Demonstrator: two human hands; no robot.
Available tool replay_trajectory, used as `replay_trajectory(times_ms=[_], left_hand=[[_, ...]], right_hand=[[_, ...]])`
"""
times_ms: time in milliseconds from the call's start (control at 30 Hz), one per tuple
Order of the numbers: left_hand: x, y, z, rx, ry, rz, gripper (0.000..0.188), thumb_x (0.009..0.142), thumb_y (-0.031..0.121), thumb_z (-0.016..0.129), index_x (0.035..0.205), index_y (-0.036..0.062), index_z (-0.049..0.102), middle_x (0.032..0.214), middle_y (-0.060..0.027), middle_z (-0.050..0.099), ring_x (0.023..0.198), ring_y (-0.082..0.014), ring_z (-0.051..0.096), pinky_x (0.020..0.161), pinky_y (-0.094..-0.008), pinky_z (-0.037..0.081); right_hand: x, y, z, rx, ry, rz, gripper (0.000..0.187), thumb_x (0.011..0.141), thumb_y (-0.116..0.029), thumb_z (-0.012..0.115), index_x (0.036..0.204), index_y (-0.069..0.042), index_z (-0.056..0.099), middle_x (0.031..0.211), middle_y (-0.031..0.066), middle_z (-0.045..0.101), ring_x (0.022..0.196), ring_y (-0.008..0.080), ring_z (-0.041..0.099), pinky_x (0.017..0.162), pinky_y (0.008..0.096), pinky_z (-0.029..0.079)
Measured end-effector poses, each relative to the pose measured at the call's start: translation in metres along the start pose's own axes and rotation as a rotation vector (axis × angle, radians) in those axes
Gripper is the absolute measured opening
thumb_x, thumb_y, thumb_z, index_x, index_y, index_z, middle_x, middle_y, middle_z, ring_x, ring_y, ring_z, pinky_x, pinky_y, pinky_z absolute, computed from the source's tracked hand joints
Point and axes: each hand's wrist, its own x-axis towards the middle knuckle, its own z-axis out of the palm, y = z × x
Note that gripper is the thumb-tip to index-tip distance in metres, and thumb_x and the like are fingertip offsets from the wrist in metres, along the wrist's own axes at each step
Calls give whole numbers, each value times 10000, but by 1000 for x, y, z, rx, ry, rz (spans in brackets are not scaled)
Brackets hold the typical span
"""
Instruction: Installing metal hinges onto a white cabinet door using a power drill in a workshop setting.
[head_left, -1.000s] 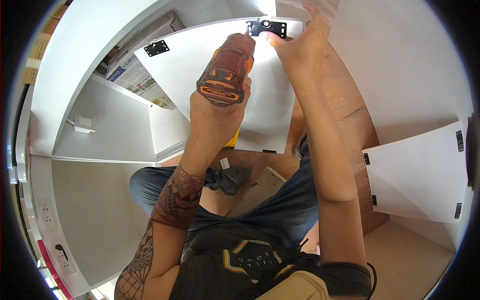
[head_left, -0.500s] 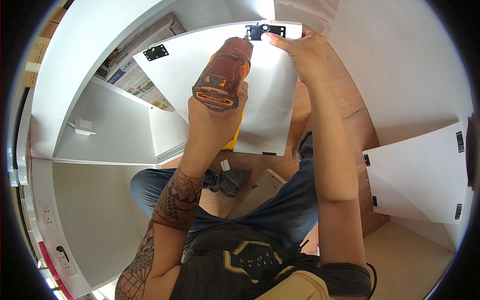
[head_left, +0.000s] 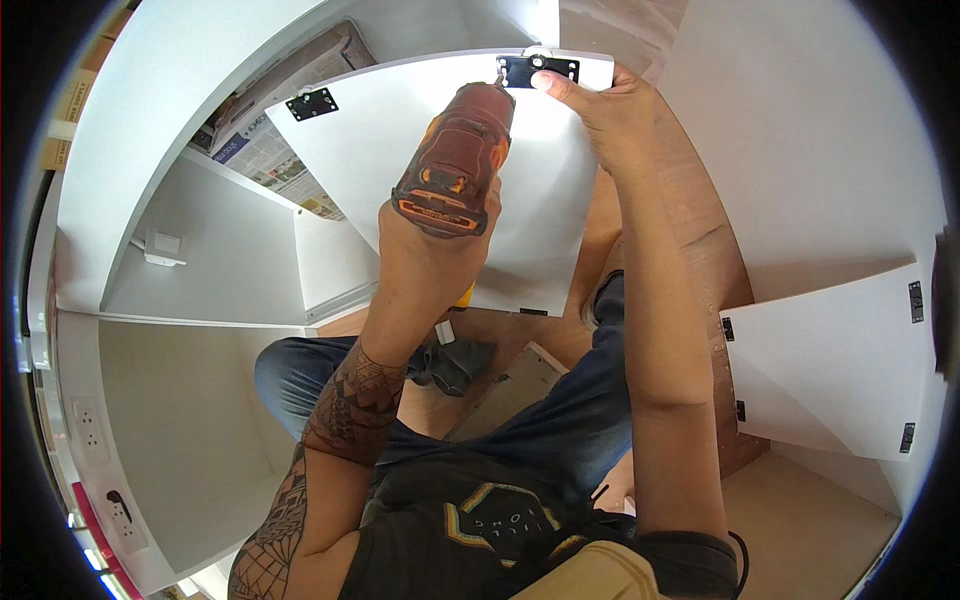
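My left hand (head_left: 430, 250) is closed round the grip of a dark red and orange cordless drill (head_left: 455, 165). The drill's nose points away from me, its tip at the left end of a black roller bracket (head_left: 517, 72) with a pale wheel. That bracket lies at the far edge of a white panel (head_left: 535, 200). With my right hand (head_left: 620, 120) I grip the panel's far right corner, thumb pressed on the bracket, other fingers mostly hidden behind. Another black bracket (head_left: 312, 103) sits at the panel's far left corner. Whether a screw is under the tip, I cannot tell.
Open white cabinet compartments (head_left: 190, 400) stand at left, with a newspaper-covered bundle (head_left: 270, 150) behind the panel. At right leans another white panel (head_left: 820, 360) with black fittings. A dark cloth (head_left: 452, 365) and a small board (head_left: 515, 385) lie on the floor between my legs.
The drill has shifted slightly right and toward me in view, its tip still at the bracket's left end. Bright light now falls on the panel below the bracket. My right hand keeps its grip.
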Motion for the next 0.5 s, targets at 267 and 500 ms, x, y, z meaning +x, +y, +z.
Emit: replay_trajectory(times_ms=[267,500], left_hand=[[2,-6,3,3,9,39,211,903,118,747,1067,-3,691,906,-112,758,769,-213,748,684,-321,580],[2,-4,0,23,-18,56,206,912,126,732,1067,0,679,900,-102,747,764,-201,735,683,-322,572]], right_hand=[[3,2,-5,76,-37,20,372,748,-153,941,985,44,734,884,106,772,769,114,705,690,248,555],[0,3,1,65,-3,-16,372,746,-152,942,968,51,722,854,103,760,745,112,689,675,242,545]])
